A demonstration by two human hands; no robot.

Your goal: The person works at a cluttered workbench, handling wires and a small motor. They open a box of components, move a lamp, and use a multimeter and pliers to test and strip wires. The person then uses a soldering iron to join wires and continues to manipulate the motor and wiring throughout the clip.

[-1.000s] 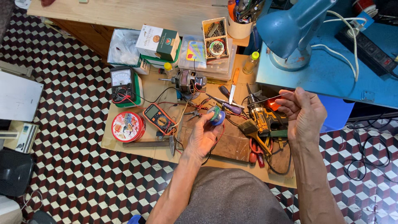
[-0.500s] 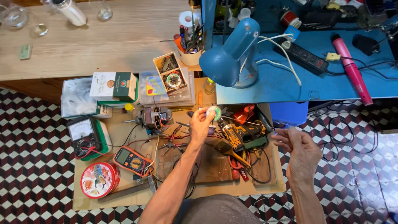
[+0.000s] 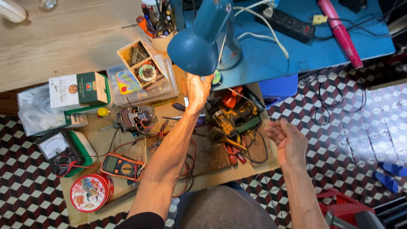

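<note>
My left hand (image 3: 197,91) reaches forward over the cluttered board to just under the shade of a blue desk lamp (image 3: 193,46). Its fingertips are on a small round green roll (image 3: 216,78) at the edge of the blue table (image 3: 271,59), beside the lamp's base; the shade partly hides the grip. My right hand (image 3: 288,140) hovers palm up and empty, fingers apart, off the right edge of the board. A yellow and black power tool (image 3: 231,116) lies between the two hands.
On the cardboard board (image 3: 212,169) lie an orange multimeter (image 3: 121,165), a red round tin (image 3: 90,191), an analog meter (image 3: 59,150), a small motor (image 3: 135,118) and red pliers (image 3: 233,154). Behind are a parts box (image 3: 140,63), a pen cup (image 3: 159,25), a power strip (image 3: 288,23) and a pink tool (image 3: 339,32).
My left hand has carried the green roll forward from the board's middle to under the lamp shade. My right hand has drawn back to the right and opened, palm up.
</note>
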